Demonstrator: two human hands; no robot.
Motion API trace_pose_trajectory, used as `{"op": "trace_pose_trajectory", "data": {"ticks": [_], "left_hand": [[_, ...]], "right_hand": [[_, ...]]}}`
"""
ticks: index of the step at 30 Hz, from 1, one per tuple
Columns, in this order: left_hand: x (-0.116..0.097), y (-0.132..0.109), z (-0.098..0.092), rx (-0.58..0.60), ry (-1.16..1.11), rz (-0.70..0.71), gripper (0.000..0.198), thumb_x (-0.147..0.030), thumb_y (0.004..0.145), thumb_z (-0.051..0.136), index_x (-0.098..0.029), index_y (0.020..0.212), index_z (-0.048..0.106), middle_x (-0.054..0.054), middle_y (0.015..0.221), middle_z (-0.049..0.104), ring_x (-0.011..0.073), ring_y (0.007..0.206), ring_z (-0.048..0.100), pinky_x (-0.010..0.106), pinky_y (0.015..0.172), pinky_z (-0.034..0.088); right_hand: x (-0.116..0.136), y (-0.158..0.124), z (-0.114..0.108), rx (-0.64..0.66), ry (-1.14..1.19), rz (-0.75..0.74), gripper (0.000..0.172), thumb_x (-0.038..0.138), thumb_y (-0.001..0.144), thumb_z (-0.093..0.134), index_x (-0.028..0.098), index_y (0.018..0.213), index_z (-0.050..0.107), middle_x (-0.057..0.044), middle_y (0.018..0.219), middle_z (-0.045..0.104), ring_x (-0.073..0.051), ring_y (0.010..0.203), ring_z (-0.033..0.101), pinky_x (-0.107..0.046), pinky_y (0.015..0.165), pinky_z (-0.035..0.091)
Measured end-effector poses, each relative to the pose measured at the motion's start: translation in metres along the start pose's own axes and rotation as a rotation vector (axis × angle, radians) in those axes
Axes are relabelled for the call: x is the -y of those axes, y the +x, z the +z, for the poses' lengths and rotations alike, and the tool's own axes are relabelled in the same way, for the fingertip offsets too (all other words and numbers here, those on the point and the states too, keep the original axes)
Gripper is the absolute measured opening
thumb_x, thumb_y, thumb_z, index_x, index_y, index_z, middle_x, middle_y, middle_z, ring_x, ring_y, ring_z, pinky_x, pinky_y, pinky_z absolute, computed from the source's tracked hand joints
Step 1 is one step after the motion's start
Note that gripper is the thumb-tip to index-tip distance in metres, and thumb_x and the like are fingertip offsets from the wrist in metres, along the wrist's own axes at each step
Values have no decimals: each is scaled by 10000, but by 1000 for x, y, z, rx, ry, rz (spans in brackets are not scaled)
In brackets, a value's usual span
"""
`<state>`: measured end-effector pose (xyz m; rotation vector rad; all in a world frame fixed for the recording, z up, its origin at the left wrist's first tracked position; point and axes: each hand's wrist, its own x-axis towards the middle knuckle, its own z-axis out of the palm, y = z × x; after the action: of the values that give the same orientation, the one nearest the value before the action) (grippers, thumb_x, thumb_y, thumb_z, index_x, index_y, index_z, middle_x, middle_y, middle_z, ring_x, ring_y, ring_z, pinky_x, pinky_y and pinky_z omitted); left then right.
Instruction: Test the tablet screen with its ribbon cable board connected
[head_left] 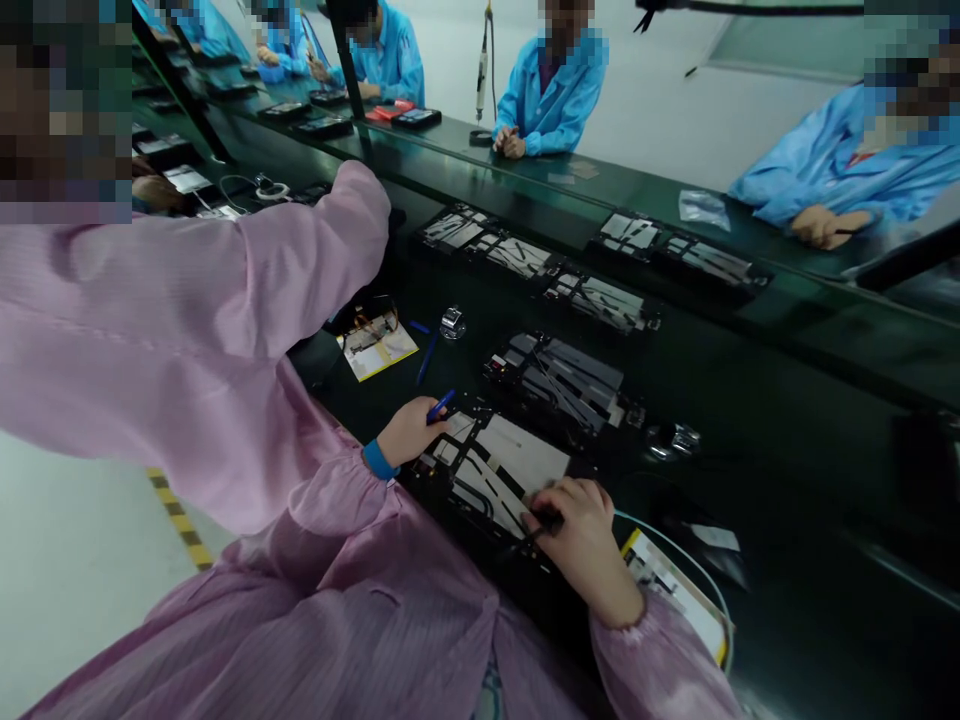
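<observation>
The opened device [499,465] lies flat on the dark green bench [750,400], directly in front of me at its near edge, grey plates and black cables showing inside its black frame; both my hands are on it. My left hand [409,432] rests at the device's left end, fingers curled round a blue tool [441,405] whose tip points up and to the right, over the frame's corner. My right hand [585,540] lies at the near right corner, fingers bent and pinching a thin black tool [534,535] against the frame; the tool slants down to the left across the device's edge; its tip is too dark for me to make out.

Just beyond the device sits a second opened unit [559,380], close but apart from it; further back, a row of similar units [540,265] runs along the bench. To the left of the units lies a yellow card [379,350] with a blue pen [426,360] beside it and a small shiny metal piece [452,322] just past the pen; another metal piece [673,440] sits to the right of the second unit. A printed sheet with a yellow edge [675,590] lies beside my right wrist. A person in a pink smock [187,330] stands close on my left, arm stretched over the bench; people in blue coats [551,95] sit along the far side.
</observation>
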<state>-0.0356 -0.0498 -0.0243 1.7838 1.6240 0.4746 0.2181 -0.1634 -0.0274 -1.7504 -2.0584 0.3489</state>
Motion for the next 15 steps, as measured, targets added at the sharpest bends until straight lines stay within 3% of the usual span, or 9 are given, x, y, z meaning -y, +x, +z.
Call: {"op": "trace_pose_trajectory", "data": {"ticks": [2, 8, 12, 15], "left_hand": [[0, 0, -1, -2, -15, 4, 108, -235, 714, 629, -167, 792, 597, 29, 804, 633, 191, 764, 606, 315, 750, 483], [-1, -5, -7, -7, -91, 0, 145, -254, 712, 617, -167, 826, 595, 19, 826, 638, 181, 772, 602, 318, 761, 481], [-3, -8, -8, -24, -155, 0, 177, -275, 713, 614, -162, 849, 600, 24, 844, 638, 180, 800, 602, 325, 787, 484], [-6, -11, -10, -51, -187, 4, 189, -289, 712, 609, -163, 852, 598, 27, 856, 640, 181, 815, 601, 326, 804, 481]], "right_hand": [[1, -1, 1, -14, 9, 12, 68, 184, 696, 624, 222, 655, 585, -5, 762, 609, -216, 842, 523, -435, 930, 286], [1, 1, 3, -22, 43, 60, 216, 164, 710, 605, 217, 918, 628, -12, 752, 632, -217, 796, 535, -425, 860, 318], [3, 3, -2, 22, 78, 15, 50, 183, 689, 621, 227, 711, 614, 6, 709, 623, -208, 779, 533, -435, 862, 317], [3, -1, -6, -16, 108, -6, 155, 251, 699, 635, 202, 594, 532, -9, 706, 589, -204, 779, 526, -409, 828, 357]]}}
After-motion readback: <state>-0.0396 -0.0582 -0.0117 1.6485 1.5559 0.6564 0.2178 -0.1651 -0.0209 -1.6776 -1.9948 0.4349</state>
